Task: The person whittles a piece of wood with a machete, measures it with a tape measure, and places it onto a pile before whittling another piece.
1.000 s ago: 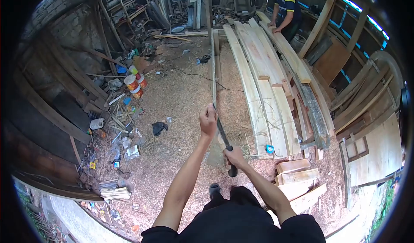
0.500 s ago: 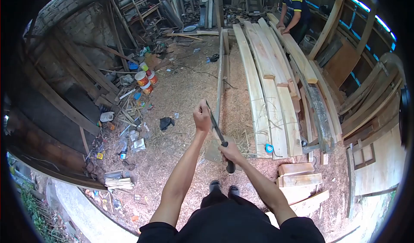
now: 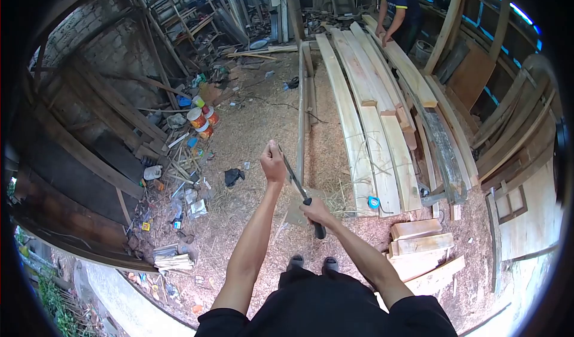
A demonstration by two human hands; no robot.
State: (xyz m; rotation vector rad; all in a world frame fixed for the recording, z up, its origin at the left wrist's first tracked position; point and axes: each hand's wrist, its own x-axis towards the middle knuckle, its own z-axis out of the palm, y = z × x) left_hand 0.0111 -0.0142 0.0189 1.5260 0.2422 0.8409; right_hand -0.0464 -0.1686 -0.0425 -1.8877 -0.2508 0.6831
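My right hand (image 3: 317, 210) is closed round the black handle of a long, narrow, dark-bladed tool (image 3: 294, 178) that looks like a machete. Its blade slants up and left, away from my body, and the butt of the handle sticks out below my fist. My left hand (image 3: 273, 166) is raised at the far end of the blade, fingers curled and thumb side up. The blade's end meets or passes just beside those fingers. Whether they pinch the blade or something small, I cannot make out.
Long sawn planks (image 3: 359, 127) lie at the right, with a blue tape measure (image 3: 373, 202) on them. A co-worker (image 3: 397, 8) bends over their far end. Short timber blocks (image 3: 418, 235) are stacked near my right. Paint buckets (image 3: 200, 120) and litter line the left wall.
The view has shifted slightly. Both my hands and the blade keep nearly the same pose, the left hand a little further left. The co-worker still leans over the planks.
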